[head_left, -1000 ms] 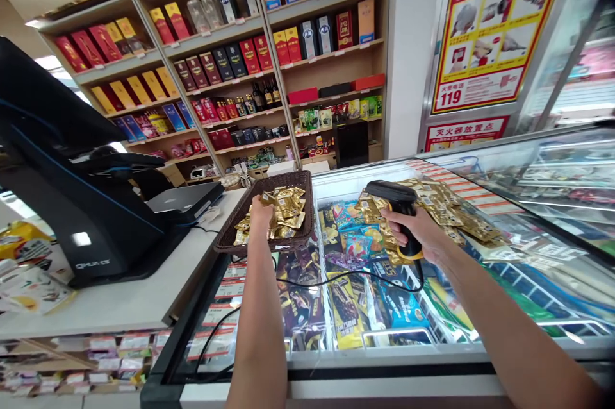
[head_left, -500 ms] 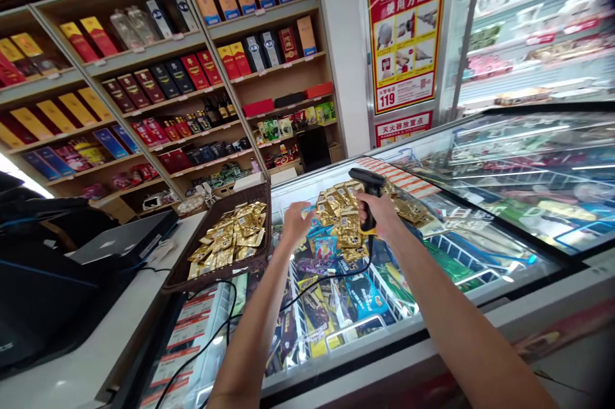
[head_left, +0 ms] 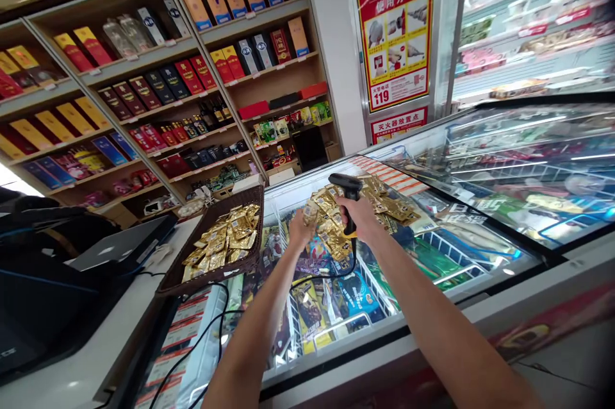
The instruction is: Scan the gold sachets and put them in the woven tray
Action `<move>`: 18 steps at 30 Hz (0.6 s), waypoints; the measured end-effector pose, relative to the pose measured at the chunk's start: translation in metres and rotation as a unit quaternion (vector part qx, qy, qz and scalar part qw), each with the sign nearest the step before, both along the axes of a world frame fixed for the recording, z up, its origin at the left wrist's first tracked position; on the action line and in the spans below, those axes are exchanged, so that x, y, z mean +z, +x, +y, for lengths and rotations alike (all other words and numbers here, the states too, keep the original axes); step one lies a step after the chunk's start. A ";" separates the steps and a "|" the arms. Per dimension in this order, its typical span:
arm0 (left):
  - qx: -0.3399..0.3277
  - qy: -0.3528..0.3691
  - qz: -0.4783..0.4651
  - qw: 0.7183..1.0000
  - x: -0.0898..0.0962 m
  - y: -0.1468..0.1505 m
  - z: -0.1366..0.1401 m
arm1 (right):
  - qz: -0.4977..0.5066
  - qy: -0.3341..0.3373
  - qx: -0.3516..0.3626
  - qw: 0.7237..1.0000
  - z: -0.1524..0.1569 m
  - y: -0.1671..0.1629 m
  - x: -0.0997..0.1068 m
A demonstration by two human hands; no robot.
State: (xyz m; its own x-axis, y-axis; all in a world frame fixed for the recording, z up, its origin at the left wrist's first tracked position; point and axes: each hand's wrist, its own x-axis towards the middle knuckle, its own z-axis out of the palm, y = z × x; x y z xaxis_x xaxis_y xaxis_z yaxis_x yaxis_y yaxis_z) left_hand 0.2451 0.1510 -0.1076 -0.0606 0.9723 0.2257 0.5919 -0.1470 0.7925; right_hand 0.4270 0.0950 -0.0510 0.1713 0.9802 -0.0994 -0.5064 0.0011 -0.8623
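The scanner is black. The right hand is wrapped tight around its handle and holds it up over the freezer lid. The head of the scanner points left. A black cord hangs from it and runs down across the glass.

Right under the scanner lies a pile of gold packets, spread on the glass. The left hand is at the near edge of the pile. Its fingers pinch one gold packet and lift it beside the scanner.

To the left of the hands sits a brown basket with more gold packets inside. It rests where the white counter meets the freezer.

Under the glass are many bright snack bags in wire bins.

On the counter, far left, stands a black till.

Behind it all are wooden shelves full of red, yellow and dark boxes. A red poster hangs on the wall to the right of the shelves.
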 end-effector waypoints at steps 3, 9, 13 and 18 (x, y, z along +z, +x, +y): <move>0.004 0.010 -0.073 0.997 0.009 -0.036 0.005 | -0.036 0.010 0.027 0.999 -0.005 -0.005 0.000; -0.036 0.011 -0.217 0.976 -0.006 -0.073 0.003 | -0.153 0.074 0.152 0.974 -0.016 -0.010 -0.003; -0.039 0.023 -0.281 0.959 -0.025 -0.076 0.007 | -0.239 0.115 0.218 0.939 -0.022 -0.008 -0.001; -0.042 0.031 -0.301 0.952 -0.034 -0.077 0.009 | -0.296 0.129 0.246 0.914 -0.028 -0.005 0.003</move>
State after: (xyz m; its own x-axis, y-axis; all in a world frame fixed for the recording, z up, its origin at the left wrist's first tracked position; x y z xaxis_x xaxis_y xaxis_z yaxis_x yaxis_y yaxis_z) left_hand 0.1686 0.1604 -0.1415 -0.1200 0.9653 0.2320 0.0183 -0.2315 0.9727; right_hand 0.4225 0.0669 -0.0478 -0.3478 0.9306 0.1140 0.0548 0.1416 -0.9884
